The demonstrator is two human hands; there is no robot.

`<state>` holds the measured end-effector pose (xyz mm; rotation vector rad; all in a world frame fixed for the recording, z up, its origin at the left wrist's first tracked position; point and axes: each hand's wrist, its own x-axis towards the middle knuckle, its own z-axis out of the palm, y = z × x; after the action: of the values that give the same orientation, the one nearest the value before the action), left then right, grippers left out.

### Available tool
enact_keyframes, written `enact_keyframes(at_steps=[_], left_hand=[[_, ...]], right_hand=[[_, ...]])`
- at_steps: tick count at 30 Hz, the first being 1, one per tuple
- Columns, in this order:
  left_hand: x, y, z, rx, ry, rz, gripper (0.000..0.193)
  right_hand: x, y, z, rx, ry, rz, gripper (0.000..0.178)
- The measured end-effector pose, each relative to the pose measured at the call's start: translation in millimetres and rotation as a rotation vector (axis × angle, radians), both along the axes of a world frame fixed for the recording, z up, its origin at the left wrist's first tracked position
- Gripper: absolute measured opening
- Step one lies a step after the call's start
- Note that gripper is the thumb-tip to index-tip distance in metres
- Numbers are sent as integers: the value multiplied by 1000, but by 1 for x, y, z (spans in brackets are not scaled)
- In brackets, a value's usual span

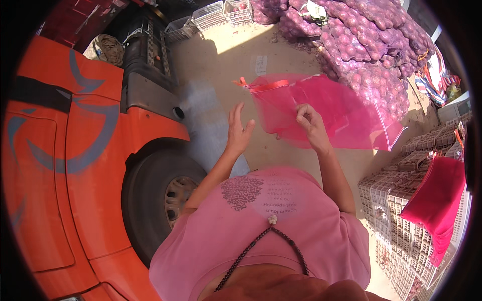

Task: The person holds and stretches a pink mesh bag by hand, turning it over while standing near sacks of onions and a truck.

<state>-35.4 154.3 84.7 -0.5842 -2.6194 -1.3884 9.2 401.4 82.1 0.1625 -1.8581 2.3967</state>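
A thin, see-through pink mesh bag point(334, 113) spreads out ahead of me, with a red drawstring band point(270, 86) along its left end and a pale seam at its right. My right hand point(310, 122) pinches the bag near its middle, thumb against the fingers. To the left of it my left hand point(240, 131) is raised in the air, fingers stretched and thumb apart. Nothing lies in that hand, and a small gap separates it from the bag's near-left edge.
An orange truck point(90, 170) with a large wheel point(160, 195) stands close on my left. Purple mesh sacks of onions point(361, 45) are heaped at the far right. Stacked plastic crates point(396, 200) hold a folded red bag bundle point(442, 195) on my right. More crates point(208, 16) sit at the back.
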Motion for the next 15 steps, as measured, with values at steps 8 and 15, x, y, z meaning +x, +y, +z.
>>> enact_keyframes(at_steps=[8,15], left_hand=[[13,-67,34,-421,251,43,46],[34,-98,-8,-167,-53,166,16]], right_hand=[[4,-89,-35,143,-13,253,9],[1,-111,-52,757,-14,162,14]])
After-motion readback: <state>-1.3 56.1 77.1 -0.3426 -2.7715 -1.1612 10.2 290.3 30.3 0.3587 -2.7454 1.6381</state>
